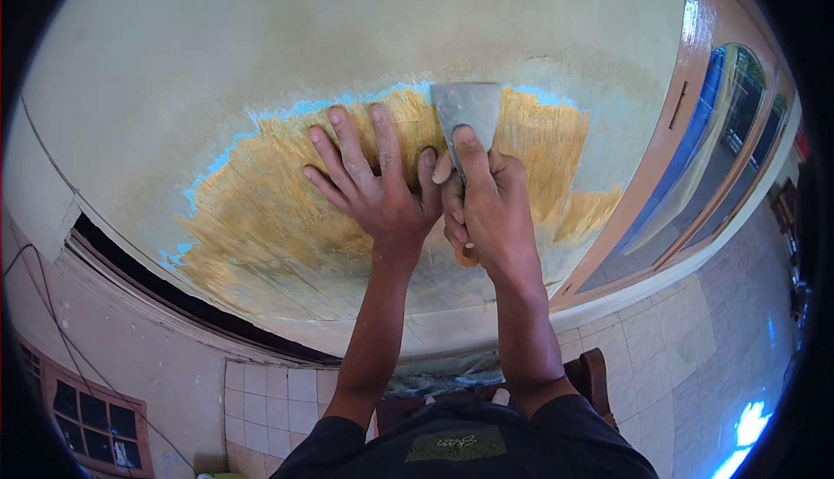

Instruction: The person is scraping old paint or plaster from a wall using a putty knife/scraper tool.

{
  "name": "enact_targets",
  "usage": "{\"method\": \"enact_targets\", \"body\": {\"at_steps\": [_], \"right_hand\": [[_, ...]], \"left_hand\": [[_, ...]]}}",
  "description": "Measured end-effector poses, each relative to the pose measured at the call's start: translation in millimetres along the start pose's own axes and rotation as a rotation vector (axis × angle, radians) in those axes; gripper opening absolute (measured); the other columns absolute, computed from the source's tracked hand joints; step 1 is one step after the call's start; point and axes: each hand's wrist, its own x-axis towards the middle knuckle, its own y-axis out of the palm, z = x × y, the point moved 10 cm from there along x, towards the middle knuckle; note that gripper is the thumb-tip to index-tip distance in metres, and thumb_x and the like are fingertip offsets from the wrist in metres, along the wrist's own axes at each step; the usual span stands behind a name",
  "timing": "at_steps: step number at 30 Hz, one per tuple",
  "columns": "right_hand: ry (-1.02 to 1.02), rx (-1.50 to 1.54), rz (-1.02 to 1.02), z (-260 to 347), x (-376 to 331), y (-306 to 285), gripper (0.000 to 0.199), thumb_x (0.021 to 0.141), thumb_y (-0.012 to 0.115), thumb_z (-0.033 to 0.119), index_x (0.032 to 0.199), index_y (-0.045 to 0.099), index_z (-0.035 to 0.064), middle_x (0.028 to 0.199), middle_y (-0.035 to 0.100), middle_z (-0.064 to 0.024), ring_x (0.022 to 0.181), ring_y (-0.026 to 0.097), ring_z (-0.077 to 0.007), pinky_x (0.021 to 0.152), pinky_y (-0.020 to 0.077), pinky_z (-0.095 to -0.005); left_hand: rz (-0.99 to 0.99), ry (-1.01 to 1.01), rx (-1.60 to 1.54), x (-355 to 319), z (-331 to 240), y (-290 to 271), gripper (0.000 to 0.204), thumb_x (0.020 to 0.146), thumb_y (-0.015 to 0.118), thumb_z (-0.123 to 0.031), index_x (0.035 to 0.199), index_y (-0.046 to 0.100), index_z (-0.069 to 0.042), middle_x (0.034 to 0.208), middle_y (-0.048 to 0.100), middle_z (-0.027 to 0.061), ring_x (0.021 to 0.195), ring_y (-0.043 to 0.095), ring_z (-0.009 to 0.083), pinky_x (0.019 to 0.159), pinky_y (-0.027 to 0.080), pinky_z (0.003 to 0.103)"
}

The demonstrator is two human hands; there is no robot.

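While the head view looks along both forearms, the right hand (pixel 488 210) is closed around a scraper (pixel 467 114), index finger laid along the back of its grey metal blade, the orange handle end peeping out below the palm. The left hand (pixel 375 185) lies open and flat on the wall (pixel 217 62), fingers spread, its thumb touching the right hand. By my reading this is the scraping stroke itself, mid-patch — the next push would call for firm pressure and a shallow blade angle at the upper rim of the bare patch (pixel 287 218). That patch is yellowish-brown, streaked, ringed by a thin blue edge under the pale cream coat. The blade sits right on that upper rim. A brown-framed window (pixel 695 158) stands to the right, a tiled floor (pixel 660 349) below.
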Motion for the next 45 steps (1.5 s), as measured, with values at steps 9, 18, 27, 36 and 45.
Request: {"method": "enact_targets", "body": {"at_steps": [9, 18, 27, 36, 45], "right_hand": [[0.024, -0.031, -0.026, -5, 0, -4, 0.050, 0.108, 0.046, 0.044, 0.079, 0.055, 0.0043, 0.047, 0.040, 0.0010, 0.034, 0.036, -0.0077, 0.033, 0.0303, -0.0257], [-0.008, -0.015, -0.035, -6, -2, -7, 0.050, 0.107, 0.047, 0.045, 0.079, 0.055, 0.0045, 0.047, 0.040, 0.0013, 0.034, 0.036, -0.0078, 0.034, 0.0312, -0.0250], [0.039, 0.043, -0.004, 1, -3, -5, 0.050, 0.107, 0.046, 0.044, 0.078, 0.055, 0.0043, 0.050, 0.040, 0.0015, 0.035, 0.036, -0.0070, 0.034, 0.0311, -0.0246], [0.040, -0.038, -0.008, -5, -5, -17, 0.050, 0.107, 0.047, 0.044, 0.080, 0.057, 0.0036, 0.050, 0.041, 0.0012, 0.035, 0.036, -0.0073, 0.033, 0.0303, -0.0248], [0.066, -0.011, -0.010, -4, -6, -23, 0.050, 0.107, 0.048, 0.044, 0.080, 0.056, 0.0026, 0.051, 0.042, 0.0013, 0.035, 0.037, -0.0076, 0.033, 0.0300, -0.0248]], "left_hand": [[-0.011, 0.011, 0.015, 1, 0, 2, 0.061, 0.103, 0.040, -0.052, 0.147, 0.053, -0.012, 0.160, 0.033, 0.0238, 0.149, 0.025, 0.0483, 0.118, 0.008, 0.066], [-0.016, 0.008, 0.012, 0, -2, 2, 0.061, 0.103, 0.040, -0.052, 0.146, 0.053, -0.012, 0.160, 0.034, 0.0235, 0.149, 0.025, 0.0485, 0.118, 0.009, 0.066], [0.010, 0.002, 0.028, 1, -6, 2, 0.061, 0.103, 0.040, -0.052, 0.146, 0.053, -0.011, 0.160, 0.033, 0.0241, 0.149, 0.025, 0.0486, 0.118, 0.008, 0.066], [0.000, 0.021, 0.026, 2, -10, 2, 0.062, 0.103, 0.038, -0.052, 0.147, 0.052, -0.010, 0.160, 0.034, 0.0241, 0.149, 0.025, 0.0484, 0.119, 0.007, 0.064], [-0.007, 0.025, 0.023, 2, -16, 1, 0.062, 0.103, 0.038, -0.052, 0.146, 0.054, -0.010, 0.159, 0.034, 0.0246, 0.149, 0.024, 0.0481, 0.119, 0.006, 0.064]]}}
